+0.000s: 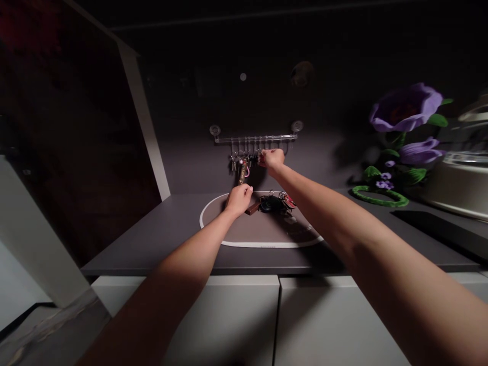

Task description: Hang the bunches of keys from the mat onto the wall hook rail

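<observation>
My right hand is up at a clear hook rail on the dark wall. Its fingers are pinched on a small red keychain, partly hidden by them. To its left, keys hang from the hooks beside a keychain with a lettered strap and a pink loop. Lower down, my left hand is closed above a mat; what it holds, if anything, is hidden. Near its fingers a brown tag lies against a pile of keys with a black fob.
The oval mat with a white rim lies on a dark counter above white cabinet doors. Purple fabric flowers with a green ring base stand at the right. Beside them is a pale rounded object.
</observation>
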Demonstrator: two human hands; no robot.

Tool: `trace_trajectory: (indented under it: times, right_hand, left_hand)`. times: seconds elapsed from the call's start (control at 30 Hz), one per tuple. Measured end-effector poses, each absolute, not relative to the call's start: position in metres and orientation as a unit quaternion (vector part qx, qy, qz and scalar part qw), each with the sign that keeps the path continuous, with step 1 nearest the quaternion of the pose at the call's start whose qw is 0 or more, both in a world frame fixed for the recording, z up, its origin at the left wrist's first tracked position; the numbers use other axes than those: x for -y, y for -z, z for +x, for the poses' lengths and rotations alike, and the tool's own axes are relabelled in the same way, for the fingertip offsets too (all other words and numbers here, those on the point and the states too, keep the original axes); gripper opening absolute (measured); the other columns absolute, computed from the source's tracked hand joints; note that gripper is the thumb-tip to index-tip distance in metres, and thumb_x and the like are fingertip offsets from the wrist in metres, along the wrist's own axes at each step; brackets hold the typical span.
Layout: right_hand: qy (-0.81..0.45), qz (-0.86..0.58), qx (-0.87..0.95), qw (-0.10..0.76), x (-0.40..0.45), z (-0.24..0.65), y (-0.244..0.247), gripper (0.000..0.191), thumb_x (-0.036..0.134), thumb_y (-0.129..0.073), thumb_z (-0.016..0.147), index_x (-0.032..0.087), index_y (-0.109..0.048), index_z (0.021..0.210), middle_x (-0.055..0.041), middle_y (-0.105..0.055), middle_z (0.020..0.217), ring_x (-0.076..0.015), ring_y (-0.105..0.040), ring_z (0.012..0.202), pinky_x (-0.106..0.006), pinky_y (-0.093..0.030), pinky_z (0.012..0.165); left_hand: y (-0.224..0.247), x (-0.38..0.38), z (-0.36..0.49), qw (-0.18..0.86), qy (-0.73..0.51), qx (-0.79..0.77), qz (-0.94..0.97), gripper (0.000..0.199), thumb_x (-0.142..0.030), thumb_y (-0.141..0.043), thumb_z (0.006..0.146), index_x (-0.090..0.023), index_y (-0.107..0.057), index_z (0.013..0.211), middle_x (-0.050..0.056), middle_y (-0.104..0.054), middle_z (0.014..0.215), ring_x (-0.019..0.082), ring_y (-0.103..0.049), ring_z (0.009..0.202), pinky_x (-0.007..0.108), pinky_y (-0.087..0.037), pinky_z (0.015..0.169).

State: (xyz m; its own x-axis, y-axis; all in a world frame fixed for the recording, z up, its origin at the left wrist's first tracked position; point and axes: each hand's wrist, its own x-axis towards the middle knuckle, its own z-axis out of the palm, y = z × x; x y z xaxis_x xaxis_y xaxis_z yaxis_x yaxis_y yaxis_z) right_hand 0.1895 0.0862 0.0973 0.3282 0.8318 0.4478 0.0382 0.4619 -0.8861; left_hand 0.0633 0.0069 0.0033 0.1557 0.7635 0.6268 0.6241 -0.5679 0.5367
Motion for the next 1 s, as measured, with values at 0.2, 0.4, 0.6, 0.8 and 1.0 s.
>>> trace_trajectory:
  times: [0.2, 0.4, 0.6, 0.8, 1.0]
  right_hand:
    - [-0.311, -0.456, 0.463, 0.693, -0.078, 0.19, -0.095, 0.014, 0.011, -0.052, 0.07, 0.014, -0.049, 0.057, 0.0007, -0.05, 0.052, -0.0075, -0.048, 0.047, -0.025, -0.05, 0.05]
    - [-0.322, -0.445, 0.485, 0.68, -0.075, 0.194, -0.092, 0.016, 0.011, -0.05, 0.073, 0.014, -0.05, 0.057, 0.0001, -0.05, 0.055, -0.0074, -0.048, 0.047, -0.029, -0.051, 0.054]
    - [-0.342, -0.439, 0.493, 0.668, -0.074, 0.198, -0.092, 0.016, 0.009, -0.049, 0.074, 0.014, -0.05, 0.059, -0.0005, -0.052, 0.056, -0.0079, -0.049, 0.045, -0.03, -0.05, 0.054]
    - [-0.346, -0.439, 0.512, 0.652, -0.075, 0.201, -0.091, 0.014, 0.009, -0.052, 0.073, 0.014, -0.05, 0.061, 0.0011, -0.051, 0.051, -0.0074, -0.049, 0.045, -0.027, -0.049, 0.052]
    - [-0.34, -0.469, 0.523, 0.625, -0.077, 0.204, -0.096, 0.016, 0.004, -0.049, 0.073, 0.013, -0.05, 0.06, 0.0021, -0.048, 0.048, -0.0057, -0.046, 0.041, -0.025, -0.048, 0.049]
  left_hand:
    - [-0.002, -0.008, 0.063, 0.078, -0.463, -0.456, 0.756, 0.027, -0.03, -0.039, 0.083, -0.015, -0.056, 0.068, 0.002, -0.057, 0.061, 0.012, -0.048, 0.057, 0.023, -0.033, 0.058]
    - [-0.003, -0.008, 0.063, 0.082, -0.463, -0.454, 0.757, 0.026, -0.029, -0.04, 0.082, -0.015, -0.057, 0.069, 0.001, -0.057, 0.061, 0.011, -0.047, 0.057, 0.023, -0.034, 0.058]
    - [-0.004, -0.006, 0.063, 0.09, -0.464, -0.448, 0.759, 0.024, -0.028, -0.042, 0.082, -0.015, -0.058, 0.07, 0.001, -0.057, 0.061, 0.011, -0.047, 0.058, 0.023, -0.033, 0.057]
    - [-0.004, -0.006, 0.063, 0.098, -0.466, -0.443, 0.76, 0.024, -0.029, -0.043, 0.081, -0.015, -0.059, 0.071, 0.001, -0.057, 0.061, 0.012, -0.048, 0.058, 0.023, -0.033, 0.057]
    - [-0.002, -0.009, 0.063, 0.107, -0.466, -0.442, 0.759, 0.025, -0.029, -0.043, 0.081, -0.015, -0.061, 0.071, 0.002, -0.059, 0.062, 0.012, -0.049, 0.059, 0.024, -0.035, 0.059]
